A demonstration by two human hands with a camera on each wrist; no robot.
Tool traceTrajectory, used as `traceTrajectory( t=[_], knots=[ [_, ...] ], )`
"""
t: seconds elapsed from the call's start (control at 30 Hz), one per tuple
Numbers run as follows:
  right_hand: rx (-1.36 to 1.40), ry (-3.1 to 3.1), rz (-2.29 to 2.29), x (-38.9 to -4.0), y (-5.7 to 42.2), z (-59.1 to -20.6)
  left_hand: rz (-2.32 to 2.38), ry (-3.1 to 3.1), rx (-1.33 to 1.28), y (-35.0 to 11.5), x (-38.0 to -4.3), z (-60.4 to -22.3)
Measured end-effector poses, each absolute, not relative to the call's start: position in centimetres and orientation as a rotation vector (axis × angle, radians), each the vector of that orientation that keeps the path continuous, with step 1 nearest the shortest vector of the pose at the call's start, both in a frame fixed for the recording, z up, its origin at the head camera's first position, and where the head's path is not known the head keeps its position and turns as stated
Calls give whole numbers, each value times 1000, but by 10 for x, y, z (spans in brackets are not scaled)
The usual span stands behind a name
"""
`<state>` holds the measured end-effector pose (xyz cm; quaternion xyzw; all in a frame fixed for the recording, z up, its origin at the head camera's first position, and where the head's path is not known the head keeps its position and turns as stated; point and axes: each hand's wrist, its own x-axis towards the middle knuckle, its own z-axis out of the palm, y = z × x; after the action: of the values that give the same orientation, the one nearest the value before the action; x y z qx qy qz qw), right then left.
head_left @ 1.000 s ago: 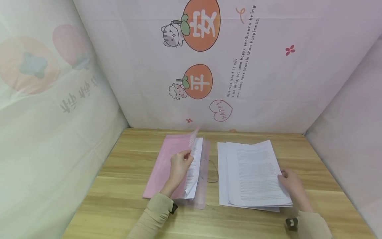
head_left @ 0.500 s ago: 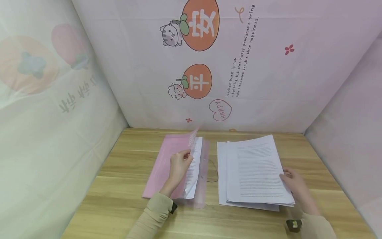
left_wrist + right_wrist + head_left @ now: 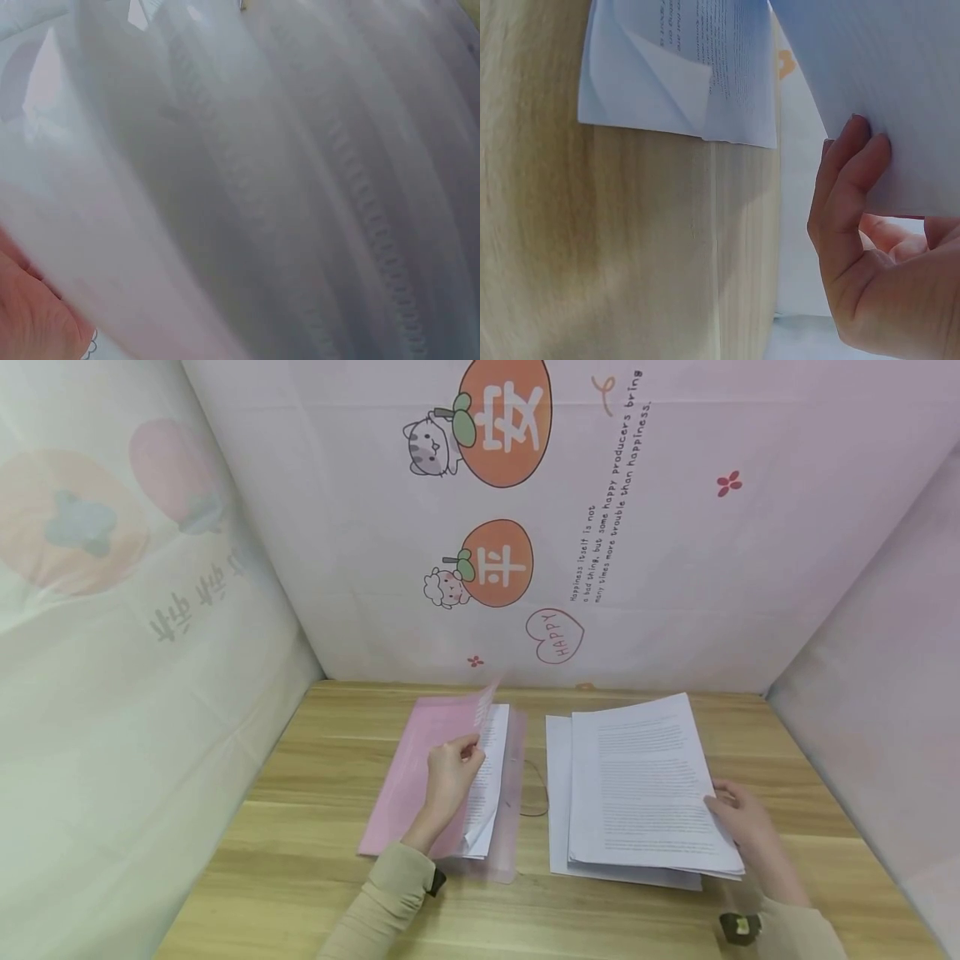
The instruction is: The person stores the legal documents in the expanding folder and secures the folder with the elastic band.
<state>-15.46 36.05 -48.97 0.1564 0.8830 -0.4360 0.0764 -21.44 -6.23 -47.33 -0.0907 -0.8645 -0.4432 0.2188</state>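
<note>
With its thumb and fingers, my left hand (image 3: pixel 450 777) pinches the raised front cover of a pink translucent folder (image 3: pixel 405 785). Printed sheets (image 3: pixel 492 760) lie inside, one corner curled. The left wrist view is mostly filled by blurred, ribbed translucent plastic (image 3: pixel 247 187), with part of the hand at lower left. On the right, my right hand (image 3: pixel 742 818) grips a few printed sheets (image 3: pixel 645 785) by their right edge, thumb on top and fingers beneath. The right wrist view shows these sheets (image 3: pixel 907 67) lifted and tilted above other papers (image 3: pixel 652 82) on the table.
A thin cord loop (image 3: pixel 542 789) lies on the wooden table (image 3: pixel 300 827) between folder and papers. More white paper (image 3: pixel 558 835) shows under the left edge of the held sheets. Printed cloth walls (image 3: pixel 675 568) close off the back and both sides.
My right hand has moved slightly right, and the sheets it holds have risen, their far edge now higher. The left hand and the folder have stayed in place.
</note>
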Motion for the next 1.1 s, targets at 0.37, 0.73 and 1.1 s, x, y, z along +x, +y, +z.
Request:
traceTrajectory(
  t=[0.37, 0.73, 1.1],
  knots=[
    [484, 2606, -1375, -152, 357, -484, -1255, -2415, -248, -65, -215, -472],
    [512, 2573, -1409, -151, 352, -479, -1269, -2416, -222, -65, -217, -467],
    [487, 2545, -1475, -152, 338, -475, -1309, -2415, -197, -64, -219, -466]
  ],
)
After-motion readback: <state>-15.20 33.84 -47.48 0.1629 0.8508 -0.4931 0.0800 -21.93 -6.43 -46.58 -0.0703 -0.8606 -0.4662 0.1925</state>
